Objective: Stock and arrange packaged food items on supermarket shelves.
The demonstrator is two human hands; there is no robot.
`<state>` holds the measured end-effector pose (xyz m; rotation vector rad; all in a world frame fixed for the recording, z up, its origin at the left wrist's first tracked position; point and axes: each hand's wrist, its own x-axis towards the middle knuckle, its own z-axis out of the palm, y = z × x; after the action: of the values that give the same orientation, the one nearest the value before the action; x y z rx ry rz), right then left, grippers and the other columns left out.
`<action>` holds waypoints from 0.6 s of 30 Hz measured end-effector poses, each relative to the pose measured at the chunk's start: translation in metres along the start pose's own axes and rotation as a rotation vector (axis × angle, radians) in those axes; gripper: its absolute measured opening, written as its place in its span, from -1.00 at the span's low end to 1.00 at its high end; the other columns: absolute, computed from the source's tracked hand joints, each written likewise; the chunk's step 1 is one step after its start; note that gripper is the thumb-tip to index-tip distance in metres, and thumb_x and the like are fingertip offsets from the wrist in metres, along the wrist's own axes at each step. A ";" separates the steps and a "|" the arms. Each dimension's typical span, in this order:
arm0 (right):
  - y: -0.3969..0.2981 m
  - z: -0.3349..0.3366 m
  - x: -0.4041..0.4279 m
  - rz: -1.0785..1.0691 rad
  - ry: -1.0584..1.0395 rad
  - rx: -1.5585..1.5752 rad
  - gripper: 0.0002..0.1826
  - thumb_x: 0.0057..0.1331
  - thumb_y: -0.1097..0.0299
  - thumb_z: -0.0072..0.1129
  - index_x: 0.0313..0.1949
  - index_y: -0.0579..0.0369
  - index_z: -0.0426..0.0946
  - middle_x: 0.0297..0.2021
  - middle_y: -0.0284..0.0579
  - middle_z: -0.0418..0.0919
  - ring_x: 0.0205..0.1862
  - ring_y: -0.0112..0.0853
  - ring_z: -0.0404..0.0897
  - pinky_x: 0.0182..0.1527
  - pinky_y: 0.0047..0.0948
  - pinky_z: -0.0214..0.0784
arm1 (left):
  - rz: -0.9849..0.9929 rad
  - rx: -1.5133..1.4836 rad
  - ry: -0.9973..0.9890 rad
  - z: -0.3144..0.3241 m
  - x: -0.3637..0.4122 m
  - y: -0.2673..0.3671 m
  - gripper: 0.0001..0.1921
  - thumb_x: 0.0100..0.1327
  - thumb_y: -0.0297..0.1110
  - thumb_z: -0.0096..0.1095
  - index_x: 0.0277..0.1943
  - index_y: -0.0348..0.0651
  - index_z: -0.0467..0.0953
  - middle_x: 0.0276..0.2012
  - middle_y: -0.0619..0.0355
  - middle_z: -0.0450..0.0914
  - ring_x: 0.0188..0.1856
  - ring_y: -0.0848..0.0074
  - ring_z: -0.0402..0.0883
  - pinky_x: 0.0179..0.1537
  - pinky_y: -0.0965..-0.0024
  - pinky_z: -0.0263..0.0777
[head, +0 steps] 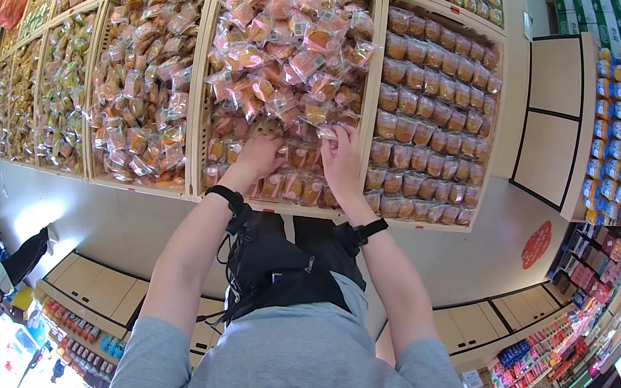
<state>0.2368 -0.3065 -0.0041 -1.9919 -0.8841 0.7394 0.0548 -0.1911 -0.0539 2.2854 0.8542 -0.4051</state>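
Observation:
My right hand (342,157) pinches the clear wrapper of a packaged cake (327,133) between thumb and fingers. To its left, my left hand (260,155) reaches down among wrapped cakes in the same wooden bin; its fingertips are partly hidden, so any hold there is unclear. Upright cakes in clear wrappers with pink bands (293,186) stand in rows at the bin's near side. Farther back, similar packets form a loose, jumbled heap (290,51). The bin's pale front rim (277,209) runs below both wrists, each of which wears a black strap.
On the right, a bin holds neat rows of wrapped cakes (432,116). Loose packets (145,82) fill the bin on the left. Wooden dividers (201,85) separate the bins. Stacked blue-and-yellow packages (612,138) stand far right. Another person (22,261) is at the lower left.

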 end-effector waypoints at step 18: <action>0.043 0.034 0.003 0.065 -0.500 -0.064 -0.67 0.25 0.34 0.26 -0.07 0.28 0.53 -0.27 0.27 0.61 -0.15 0.13 0.58 -0.05 -0.10 0.44 | 0.020 0.070 -0.019 0.002 -0.010 0.006 -0.50 0.11 -0.27 0.40 0.17 0.06 0.57 0.04 0.05 0.55 0.17 0.12 0.47 0.16 0.07 0.36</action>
<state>0.2268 -0.3069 -0.0580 -1.9273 -1.1413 1.2948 0.0512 -0.2003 -0.0480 2.3485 0.8190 -0.4541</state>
